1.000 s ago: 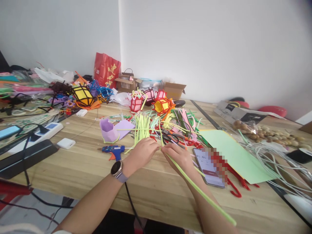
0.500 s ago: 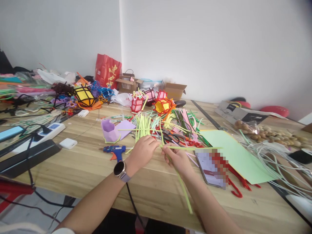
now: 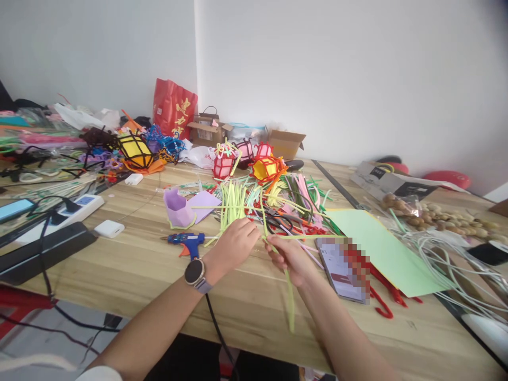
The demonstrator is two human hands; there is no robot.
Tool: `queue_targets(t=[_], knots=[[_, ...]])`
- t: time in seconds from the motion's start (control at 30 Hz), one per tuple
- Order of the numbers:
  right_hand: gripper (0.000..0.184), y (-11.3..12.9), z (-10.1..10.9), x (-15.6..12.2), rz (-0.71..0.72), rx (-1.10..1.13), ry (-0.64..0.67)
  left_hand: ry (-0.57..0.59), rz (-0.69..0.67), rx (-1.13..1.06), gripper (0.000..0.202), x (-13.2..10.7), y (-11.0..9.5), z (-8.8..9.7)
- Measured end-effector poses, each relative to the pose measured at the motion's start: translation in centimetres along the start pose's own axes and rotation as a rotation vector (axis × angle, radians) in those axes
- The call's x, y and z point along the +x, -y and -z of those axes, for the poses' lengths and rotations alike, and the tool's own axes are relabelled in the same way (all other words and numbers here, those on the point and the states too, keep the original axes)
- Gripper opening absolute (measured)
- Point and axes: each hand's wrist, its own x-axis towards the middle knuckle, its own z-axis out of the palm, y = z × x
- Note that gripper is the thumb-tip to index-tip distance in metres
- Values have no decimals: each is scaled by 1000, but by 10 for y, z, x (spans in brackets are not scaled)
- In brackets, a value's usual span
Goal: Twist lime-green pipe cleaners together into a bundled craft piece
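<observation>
Yellow-green pipe cleaners point(image 3: 291, 301) cross between my two hands above the wooden table. My left hand point(image 3: 237, 241), with a watch on its wrist, has its fingers closed at the crossing; their tips are partly hidden. Close beside it, my right hand point(image 3: 292, 258) pinches a strand between thumb and forefinger. One end hangs below the right hand, and others stretch upward and to the right. Behind the hands lies a bundle of yellow-green pipe cleaners point(image 3: 232, 201). A blue glue gun point(image 3: 186, 241) rests left of my left hand, near a purple paper cup shape point(image 3: 178, 209).
A phone point(image 3: 339, 270) and green sheets point(image 3: 389, 254) lie to the right, with scissors point(image 3: 281, 222) behind my right hand. Small lanterns point(image 3: 268, 168) stand at the back. A power strip point(image 3: 75, 214) with cables is at left, white cords point(image 3: 444, 270) at far right.
The hanging pipe cleaner end has swung left and turned more upright. My right hand has turned slightly, and the end reaching right looks shorter. My left hand stays nearly in place.
</observation>
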Motion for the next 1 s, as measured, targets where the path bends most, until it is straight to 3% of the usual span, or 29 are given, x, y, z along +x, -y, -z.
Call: queue_targets(t=[0.07, 0.1, 0.17, 0.23, 0.3, 0.37, 0.43, 0.53, 0.6, 0.67, 0.73, 0.83, 0.93, 1.0], knots=[[35, 2, 0, 1, -101, 105, 92, -8, -9, 30, 21, 0, -1, -2], [34, 3, 1, 0, -74, 85, 83, -10, 7, 20, 22, 0, -1, -3], [30, 3, 4, 0, 126, -97, -36, -3, 63, -76, 23, 1, 1, -4], [23, 3, 7, -2, 413, -384, -159, 25, 106, -238, 23, 3, 4, -5], [16, 3, 10, -3, 635, -628, -186, 69, 122, -378, 22, 4, 7, -6], [16, 2, 10, -5, 719, -723, -181, 85, 129, -433, 22, 5, 8, -5], [17, 1, 7, -5, 659, -654, -211, 53, 132, -404, 22, 4, 7, -3], [24, -1, -1, -4, 352, -293, -222, -25, 108, -212, 24, 3, 1, 0], [31, 0, -5, -3, 124, -39, -135, -50, 65, -65, 24, 1, -3, 0], [35, 0, -6, -2, 6, 88, -57, -54, 34, 10, 24, 0, -5, 0], [35, 1, -3, -2, 47, 25, -56, -63, 60, -24, 24, 0, -4, -1], [27, 2, 3, -3, 357, -290, -180, -58, 116, -262, 25, 3, 0, -1], [18, 3, 6, -5, 639, -534, -220, -20, 97, -434, 27, 5, 3, 0], [18, 3, 5, -6, 658, -549, -236, -23, 84, -388, 27, 5, 4, 1]])
